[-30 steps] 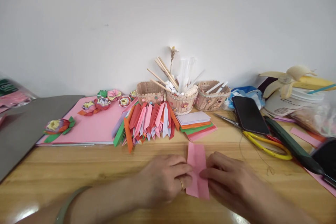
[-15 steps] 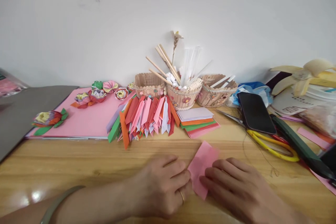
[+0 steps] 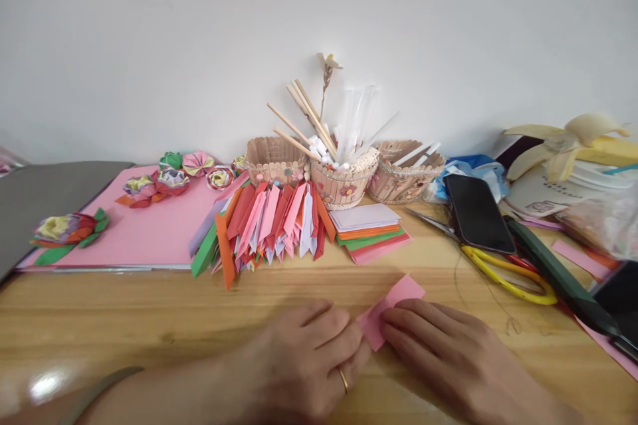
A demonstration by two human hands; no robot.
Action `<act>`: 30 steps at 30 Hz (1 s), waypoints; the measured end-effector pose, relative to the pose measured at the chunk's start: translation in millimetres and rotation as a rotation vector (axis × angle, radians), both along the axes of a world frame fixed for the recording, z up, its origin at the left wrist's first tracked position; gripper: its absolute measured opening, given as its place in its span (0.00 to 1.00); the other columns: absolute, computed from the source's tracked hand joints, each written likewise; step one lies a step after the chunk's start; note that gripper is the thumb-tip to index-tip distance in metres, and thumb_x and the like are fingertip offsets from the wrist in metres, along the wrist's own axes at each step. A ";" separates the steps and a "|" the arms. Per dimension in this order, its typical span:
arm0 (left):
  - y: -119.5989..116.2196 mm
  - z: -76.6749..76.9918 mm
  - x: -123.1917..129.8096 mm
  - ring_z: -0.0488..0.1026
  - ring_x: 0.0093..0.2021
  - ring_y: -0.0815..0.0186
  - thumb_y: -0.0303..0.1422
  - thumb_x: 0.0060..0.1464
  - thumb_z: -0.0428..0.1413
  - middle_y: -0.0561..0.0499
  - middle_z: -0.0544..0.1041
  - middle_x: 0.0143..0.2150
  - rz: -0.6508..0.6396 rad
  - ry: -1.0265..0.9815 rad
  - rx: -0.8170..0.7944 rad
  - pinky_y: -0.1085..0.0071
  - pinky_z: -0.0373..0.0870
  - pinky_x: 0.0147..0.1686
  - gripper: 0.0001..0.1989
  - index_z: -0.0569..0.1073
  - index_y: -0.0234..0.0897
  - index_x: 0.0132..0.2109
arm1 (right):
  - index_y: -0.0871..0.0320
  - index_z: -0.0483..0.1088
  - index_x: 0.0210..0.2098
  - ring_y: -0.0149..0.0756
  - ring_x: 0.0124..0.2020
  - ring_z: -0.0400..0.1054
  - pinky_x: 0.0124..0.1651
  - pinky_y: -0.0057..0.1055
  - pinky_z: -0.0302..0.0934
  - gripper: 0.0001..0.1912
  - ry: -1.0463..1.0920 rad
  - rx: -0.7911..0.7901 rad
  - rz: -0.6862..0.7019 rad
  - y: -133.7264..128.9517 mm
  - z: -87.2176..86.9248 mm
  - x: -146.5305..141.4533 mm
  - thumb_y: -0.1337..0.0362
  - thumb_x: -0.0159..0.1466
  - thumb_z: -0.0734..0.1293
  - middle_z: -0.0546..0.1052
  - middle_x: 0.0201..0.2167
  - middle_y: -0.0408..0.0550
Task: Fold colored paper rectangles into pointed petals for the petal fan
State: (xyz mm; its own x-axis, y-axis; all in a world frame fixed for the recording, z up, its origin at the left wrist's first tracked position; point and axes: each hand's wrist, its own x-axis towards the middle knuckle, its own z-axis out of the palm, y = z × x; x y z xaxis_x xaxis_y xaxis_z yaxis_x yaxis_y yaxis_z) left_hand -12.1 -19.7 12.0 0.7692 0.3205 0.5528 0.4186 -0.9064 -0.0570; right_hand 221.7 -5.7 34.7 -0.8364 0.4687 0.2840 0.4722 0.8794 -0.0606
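Note:
A small pink sheet of paper (image 3: 399,293) lies between my hands low in the view, with a crease or fold across its middle. My left hand (image 3: 319,358), wearing a ring, has curled fingers that pinch the paper's left edge. From the right, my right hand (image 3: 443,345) presses its bunched fingertips on the paper's lower right part and hides it there. Just beyond the hands lies a stack of coloured paper slips (image 3: 369,229), lilac on top. Left of the stack is a row of folded paper pieces (image 3: 269,226) in red, pink, orange, lilac and green.
Decorated baskets (image 3: 343,186) holding sticks and tubes stand against the wall. Paper flowers (image 3: 172,179) rest on a pink sheet (image 3: 149,232) at left. Yellow-handled scissors (image 3: 508,279), a black phone (image 3: 478,212), a green-handled tool (image 3: 563,279) and a banana peel (image 3: 568,139) are at right.
The pink paper has turned clockwise and looks shorter, with a fold across it. My fingers keep hold of it. The view has shifted slightly to the right.

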 end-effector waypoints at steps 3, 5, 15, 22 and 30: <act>-1.3 -5.0 1.0 0.70 0.39 0.63 0.23 0.61 0.47 0.46 0.75 0.38 0.030 0.034 0.022 0.66 0.69 0.39 0.11 0.75 0.28 0.39 | 0.59 0.72 0.35 0.36 0.31 0.70 0.31 0.32 0.64 0.25 0.005 -0.010 0.017 0.5 0.0 -1.6 0.69 0.71 0.46 0.77 0.31 0.50; -1.7 -7.4 2.1 0.69 0.38 0.63 0.23 0.60 0.50 0.46 0.75 0.37 0.038 0.019 0.025 0.66 0.68 0.38 0.10 0.75 0.29 0.35 | 0.59 0.72 0.34 0.37 0.32 0.70 0.32 0.33 0.65 0.18 0.017 -0.047 -0.014 -0.4 -2.1 -3.9 0.68 0.70 0.52 0.76 0.31 0.49; 1.1 -1.3 0.1 0.63 0.51 0.62 0.24 0.64 0.41 0.47 0.72 0.50 0.058 0.071 0.022 0.63 0.61 0.53 0.16 0.73 0.30 0.48 | 0.55 0.71 0.34 0.35 0.33 0.68 0.38 0.33 0.64 0.09 0.160 -0.351 -0.134 1.1 1.1 -16.4 0.70 0.65 0.59 0.74 0.31 0.46; 2.7 -7.1 2.1 0.64 0.50 0.60 0.26 0.62 0.47 0.45 0.74 0.48 0.071 0.077 0.003 0.62 0.62 0.52 0.12 0.76 0.31 0.41 | 0.57 0.67 0.26 0.36 0.31 0.66 0.31 0.32 0.63 0.11 0.246 -0.446 -0.301 -0.3 -9.7 -20.4 0.72 0.62 0.58 0.71 0.28 0.49; 5.4 -9.8 5.0 0.70 0.44 0.64 0.21 0.64 0.40 0.47 0.78 0.38 0.059 -0.062 0.020 0.64 0.63 0.51 0.19 0.76 0.29 0.37 | 0.57 0.63 0.24 0.34 0.27 0.65 0.26 0.28 0.61 0.10 0.288 -0.423 -0.385 -1.1 -17.5 -25.7 0.76 0.57 0.58 0.68 0.27 0.47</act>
